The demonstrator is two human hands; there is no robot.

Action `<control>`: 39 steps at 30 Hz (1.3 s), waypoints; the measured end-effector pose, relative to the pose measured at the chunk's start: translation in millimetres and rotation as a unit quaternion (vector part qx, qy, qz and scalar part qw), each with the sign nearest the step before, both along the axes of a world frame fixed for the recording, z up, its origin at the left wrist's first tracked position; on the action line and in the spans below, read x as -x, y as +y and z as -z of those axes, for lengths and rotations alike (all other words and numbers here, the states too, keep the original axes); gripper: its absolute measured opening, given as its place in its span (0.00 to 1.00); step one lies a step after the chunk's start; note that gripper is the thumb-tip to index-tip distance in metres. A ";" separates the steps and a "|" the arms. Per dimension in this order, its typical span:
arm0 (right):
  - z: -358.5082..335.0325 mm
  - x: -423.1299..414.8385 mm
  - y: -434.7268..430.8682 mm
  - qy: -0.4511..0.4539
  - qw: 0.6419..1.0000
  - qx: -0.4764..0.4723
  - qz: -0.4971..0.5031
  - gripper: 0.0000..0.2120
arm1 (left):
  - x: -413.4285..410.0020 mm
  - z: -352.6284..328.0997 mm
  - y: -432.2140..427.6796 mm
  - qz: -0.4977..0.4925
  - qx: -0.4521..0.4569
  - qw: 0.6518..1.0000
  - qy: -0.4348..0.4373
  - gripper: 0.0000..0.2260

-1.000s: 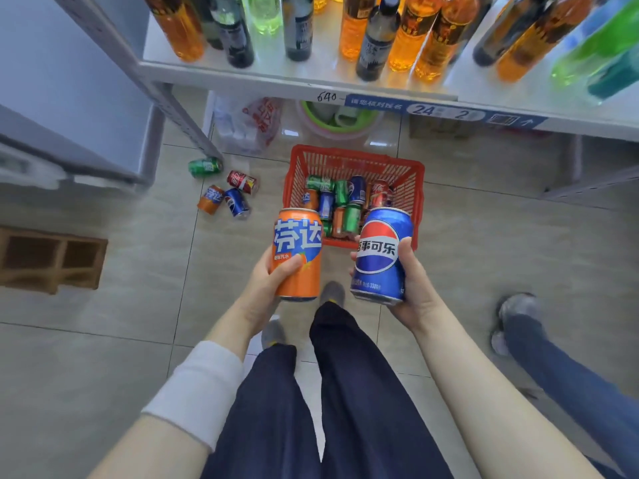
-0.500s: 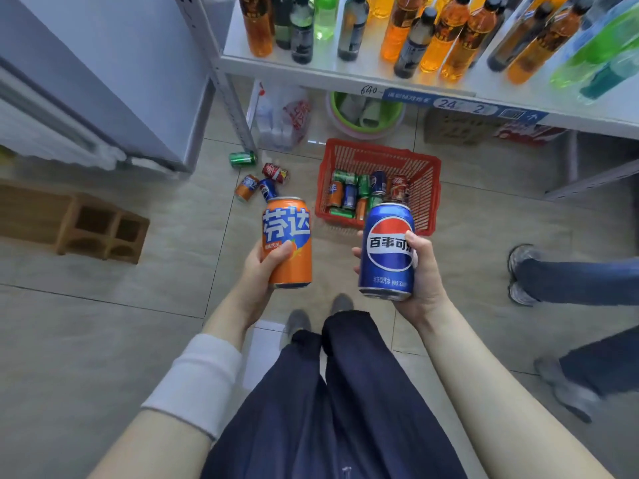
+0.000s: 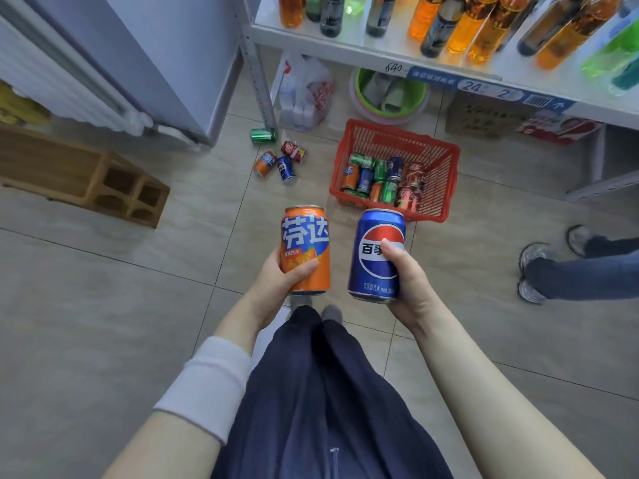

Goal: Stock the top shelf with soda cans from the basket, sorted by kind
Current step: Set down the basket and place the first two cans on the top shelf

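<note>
I am watching two cans being held upright above the tiled floor (image 3: 103, 323). The left hand (image 3: 273, 288) is curling fingers and thumb round one smooth orange can (image 3: 306, 243), and the right hand (image 3: 411, 281) is gripping one glossy blue can (image 3: 375, 271) with its thumb lying across the red, white and blue roundel. Both are metal cylinders, close side by side and not touching. Beyond them, one red plastic basket (image 3: 441, 188) with lattice walls is sitting on the floor just below the front edge of the white shelf (image 3: 345, 43). It is holding a jumble of cans (image 3: 380, 179) in green, blue, orange and red, lying and leaning on one another. I am counting roughly a dozen but cannot fix the number. Four more are lying on their sides on the floor left of the basket, near the shelf's perforated metal post: one loose green can (image 3: 263, 135), one loose red can (image 3: 294, 152), one loose orange can (image 3: 265, 163) and one loose blue can (image 3: 286, 169). Tall bottles (image 3: 463, 25) of amber, dark and green drink are standing in rows on the shelf. Under it, one round green basin (image 3: 415, 95) and one white plastic bag (image 3: 304, 95) are resting on the floor. One hollow wooden block (image 3: 86, 178) is lying towards the floor's left edge.
</note>
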State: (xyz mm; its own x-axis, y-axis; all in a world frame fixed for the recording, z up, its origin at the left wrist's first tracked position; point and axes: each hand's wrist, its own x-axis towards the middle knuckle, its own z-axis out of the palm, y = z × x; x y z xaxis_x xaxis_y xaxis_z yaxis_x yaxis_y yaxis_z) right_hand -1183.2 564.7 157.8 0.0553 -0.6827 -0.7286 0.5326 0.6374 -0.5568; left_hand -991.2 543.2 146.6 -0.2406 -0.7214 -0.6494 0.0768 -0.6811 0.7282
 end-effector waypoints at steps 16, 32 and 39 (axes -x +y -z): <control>-92.0 -34.9 -123.7 0.049 0.991 0.114 0.057 0.26 | -24.9 -101.9 -130.2 0.001 0.158 0.987 -0.015 0.24; -169.5 -34.5 -288.9 0.156 0.950 0.254 0.096 0.27 | -23.8 -164.1 -316.2 0.063 0.256 0.964 0.034 0.19; -206.1 18.0 -355.2 0.177 0.932 0.295 0.116 0.31 | 33.4 -197.6 -393.1 0.055 0.314 0.946 0.058 0.24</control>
